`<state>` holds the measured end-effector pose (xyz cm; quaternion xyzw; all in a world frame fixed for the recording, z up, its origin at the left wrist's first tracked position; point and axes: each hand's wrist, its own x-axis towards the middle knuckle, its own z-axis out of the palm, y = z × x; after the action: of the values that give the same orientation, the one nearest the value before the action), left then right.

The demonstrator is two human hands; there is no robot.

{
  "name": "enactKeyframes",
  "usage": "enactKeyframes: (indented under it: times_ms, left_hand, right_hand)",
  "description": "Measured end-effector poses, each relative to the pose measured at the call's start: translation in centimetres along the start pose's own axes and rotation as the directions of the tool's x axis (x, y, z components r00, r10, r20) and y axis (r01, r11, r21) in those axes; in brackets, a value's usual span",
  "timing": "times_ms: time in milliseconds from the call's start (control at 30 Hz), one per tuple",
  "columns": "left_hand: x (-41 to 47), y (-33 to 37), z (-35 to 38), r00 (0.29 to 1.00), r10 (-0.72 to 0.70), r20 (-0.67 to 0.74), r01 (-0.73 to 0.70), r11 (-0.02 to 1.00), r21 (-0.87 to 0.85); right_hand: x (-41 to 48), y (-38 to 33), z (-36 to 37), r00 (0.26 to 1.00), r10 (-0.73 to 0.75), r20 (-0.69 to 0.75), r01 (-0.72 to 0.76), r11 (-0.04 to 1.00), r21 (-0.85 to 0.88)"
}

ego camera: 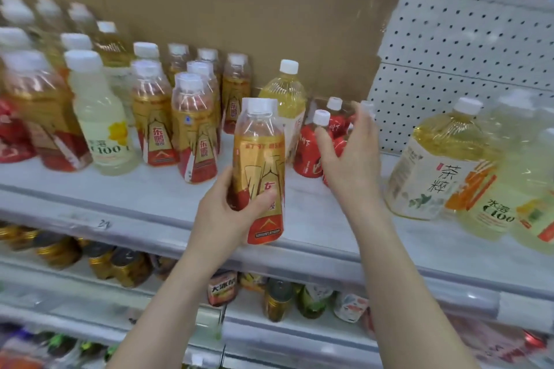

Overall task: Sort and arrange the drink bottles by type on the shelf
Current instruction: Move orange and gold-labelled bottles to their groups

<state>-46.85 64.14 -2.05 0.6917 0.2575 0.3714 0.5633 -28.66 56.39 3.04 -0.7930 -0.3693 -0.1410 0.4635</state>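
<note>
Here, left hand (227, 213) round gold bottle (259, 159).

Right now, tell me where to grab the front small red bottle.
Grip the small red bottle at its narrow shoulder under the white cap, from the front: it stands upright, the yellow bottle crowds its left, more red bottles behind.

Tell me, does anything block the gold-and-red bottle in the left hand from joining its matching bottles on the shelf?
Nothing visible does. The left hand grips the gold-and-red plastic bottle just right of the matching gold-and-red bottles, with bare white shelf between. The small red bottles stand off to the right.
</note>
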Motion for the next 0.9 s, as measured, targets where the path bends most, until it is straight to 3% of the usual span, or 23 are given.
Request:
enactKeyframes:
  times_ms: [67, 133, 200, 267, 400, 500, 900]
  left_hand:
    - [0.1, 0.0, -0.7, 1.000, 0.018, -0.009, -0.018, 0.999, 0.043]
    - [0.2, -0.1, -1.5, 0.999, 0.033, -0.005, -0.033, 0.995, 0.089]
    - [0.4, 0.1, -2.5, 0.999, 0.032, 0.003, -0.033, 0.989, 0.145]
    - [0.8, 0.3, -3.9, 0.999, 0.053, 0.000, -0.052, 0.975, 0.215]
    - [2.6, 0.0, -7.6, 0.969, 0.200, -0.147, -0.118, 0.892, 0.436]
    - [4.1, -1.1, -9.4, 0.968, 0.190, -0.163, -0.073, 0.837, 0.543]
    - [7.6, -3.9, -9.4, 0.990, 0.131, -0.043, -0.087, 0.836, 0.542]
  right_hand:
    - [-1.0, -4.2, -0.2, 0.976, -0.111, 0.187, 0.072, 0.977, 0.203]
    - [-1.8, -7.1, 0.1, 0.914, -0.150, 0.376, 0.043, 0.959, 0.279]
    - [-1.9, -8.5, 0.9, 0.895, -0.145, 0.421, 0.009, 0.951, 0.310]
    - [-2.0, -9.0, 2.1, 0.909, -0.139, 0.393, 0.001, 0.943, 0.332]
    - [-2.2, -9.7, 5.4, 0.944, -0.146, 0.295, 0.057, 0.955, 0.291]
    - [-1.3, -10.6, 7.8, 0.950, -0.186, 0.251, 0.119, 0.958, 0.260]
    - [3.1, -10.7, 13.4, 0.986, -0.095, 0.135, 0.085, 0.994, 0.072]
